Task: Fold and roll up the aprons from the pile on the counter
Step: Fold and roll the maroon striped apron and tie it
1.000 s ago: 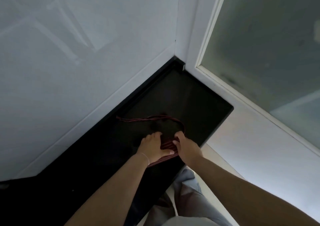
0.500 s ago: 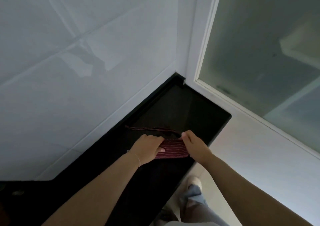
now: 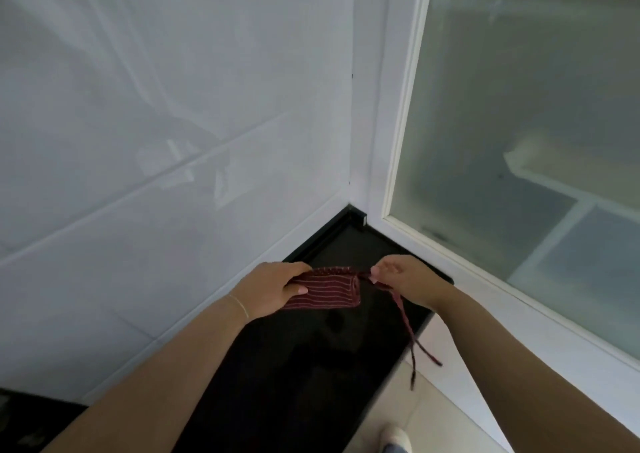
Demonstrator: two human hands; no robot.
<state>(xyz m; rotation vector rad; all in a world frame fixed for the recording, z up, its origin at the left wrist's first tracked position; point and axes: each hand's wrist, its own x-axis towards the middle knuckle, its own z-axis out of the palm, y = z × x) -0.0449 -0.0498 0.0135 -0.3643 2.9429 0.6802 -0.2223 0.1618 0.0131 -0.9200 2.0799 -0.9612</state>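
Maroon striped apron roll (image 3: 325, 288), lifted just above the black counter (image 3: 311, 366), sits gripped in the left hand (image 3: 273, 291); the right hand (image 3: 403, 277), pinching the ties (image 3: 403, 317), should wind them snugly round.

I face a corner: glossy white tiled wall (image 3: 156, 123) left, frosted glass window (image 3: 519, 123) right, black bench (image 3: 294, 366) below, pale floor (image 3: 398, 418) near.

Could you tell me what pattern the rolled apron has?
Dark red with thin pale stripes, seen in the head view.

Apron roll (image 3: 323, 291) above counter (image 3: 294, 366), between hands.
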